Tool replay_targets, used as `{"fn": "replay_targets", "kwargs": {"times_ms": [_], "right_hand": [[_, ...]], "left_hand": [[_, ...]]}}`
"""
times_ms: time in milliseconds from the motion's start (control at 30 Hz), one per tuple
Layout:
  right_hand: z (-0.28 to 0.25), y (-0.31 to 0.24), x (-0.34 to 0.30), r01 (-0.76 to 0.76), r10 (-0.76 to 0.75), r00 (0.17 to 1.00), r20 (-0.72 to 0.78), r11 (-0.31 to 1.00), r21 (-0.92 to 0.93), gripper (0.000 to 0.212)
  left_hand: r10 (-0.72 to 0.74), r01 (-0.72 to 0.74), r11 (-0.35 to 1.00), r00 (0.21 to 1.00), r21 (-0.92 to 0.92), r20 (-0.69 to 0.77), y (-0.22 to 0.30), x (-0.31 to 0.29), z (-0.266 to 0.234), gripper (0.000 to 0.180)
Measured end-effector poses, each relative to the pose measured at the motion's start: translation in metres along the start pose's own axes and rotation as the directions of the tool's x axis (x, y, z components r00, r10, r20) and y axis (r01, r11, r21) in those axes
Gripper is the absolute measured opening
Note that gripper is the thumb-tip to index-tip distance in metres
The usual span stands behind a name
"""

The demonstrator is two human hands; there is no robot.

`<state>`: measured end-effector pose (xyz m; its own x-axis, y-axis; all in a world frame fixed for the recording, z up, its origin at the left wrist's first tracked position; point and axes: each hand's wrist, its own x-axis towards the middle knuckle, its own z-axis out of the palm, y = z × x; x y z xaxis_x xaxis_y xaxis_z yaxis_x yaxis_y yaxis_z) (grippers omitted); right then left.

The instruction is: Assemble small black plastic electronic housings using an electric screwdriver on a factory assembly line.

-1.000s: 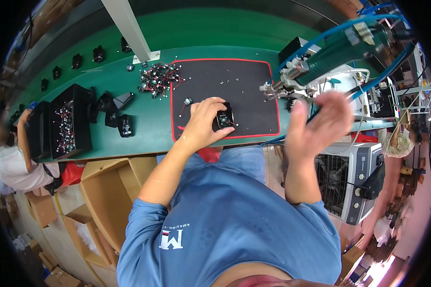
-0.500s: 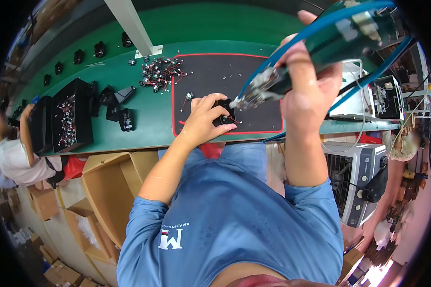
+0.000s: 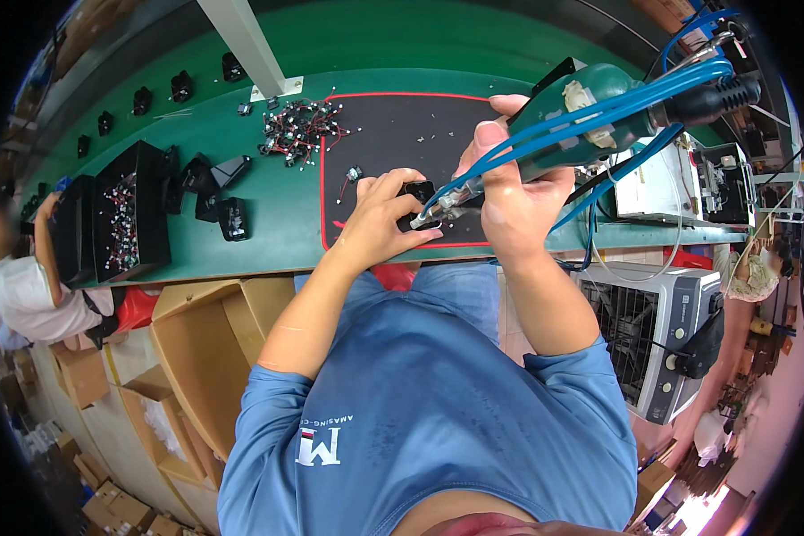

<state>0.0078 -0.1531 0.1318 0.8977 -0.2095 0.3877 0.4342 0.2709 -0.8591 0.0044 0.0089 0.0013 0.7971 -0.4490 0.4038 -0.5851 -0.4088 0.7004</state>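
My left hand [image 3: 372,223] grips a small black plastic housing [image 3: 420,189] on the dark red-edged mat [image 3: 393,125], fingers bent over its far and near sides. In my right hand [image 3: 520,210] is a green power screwdriver [image 3: 549,107] with blue tubing looped along it. It slants down to the left, and its metal nose reaches the housing's inside. Whether a screw sits at the tip is too small to tell. Just left of my left fingertips lies a small part with red and black wires [image 3: 355,173].
A pile of wired parts [image 3: 299,129] lies beyond the mat's left edge. Black housings [image 3: 233,219] and a black bin [image 3: 156,241] of wired parts stand farther left, near a co-worker's hand [image 3: 49,205]. A metal post [image 3: 246,40] rises behind. White equipment [image 3: 648,183] sits right.
My right hand has come left and closer with the screwdriver, whose nose has moved from the housing's right edge into it. My left hand stays on the housing.
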Motion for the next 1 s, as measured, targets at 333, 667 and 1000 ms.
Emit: {"fn": "replay_targets", "kwargs": {"times_ms": [333, 667, 1000], "right_hand": [[0.002, 0.002, -0.001, -0.008, 0.008, 1.000, 0.011, 1.000, -0.001, 0.021], [0.012, -0.025, 0.022, 0.221, -0.215, 0.968, 0.129, 0.975, -0.035, 0.028], [0.025, -0.011, 0.012, 0.021, -0.023, 0.999, -0.024, 0.996, -0.082, 0.028]], "left_hand": [[-0.006, 0.006, 1.000, 1.000, -0.018, 0.008, -0.002, 0.000, 0.001, 0.035], [-0.020, 0.021, 0.999, 1.000, -0.029, 0.018, -0.001, 0.001, -0.001, 0.050], [-0.040, 0.039, 0.994, 0.999, -0.100, -0.013, 0.009, 0.000, -0.008, 0.086]]}}
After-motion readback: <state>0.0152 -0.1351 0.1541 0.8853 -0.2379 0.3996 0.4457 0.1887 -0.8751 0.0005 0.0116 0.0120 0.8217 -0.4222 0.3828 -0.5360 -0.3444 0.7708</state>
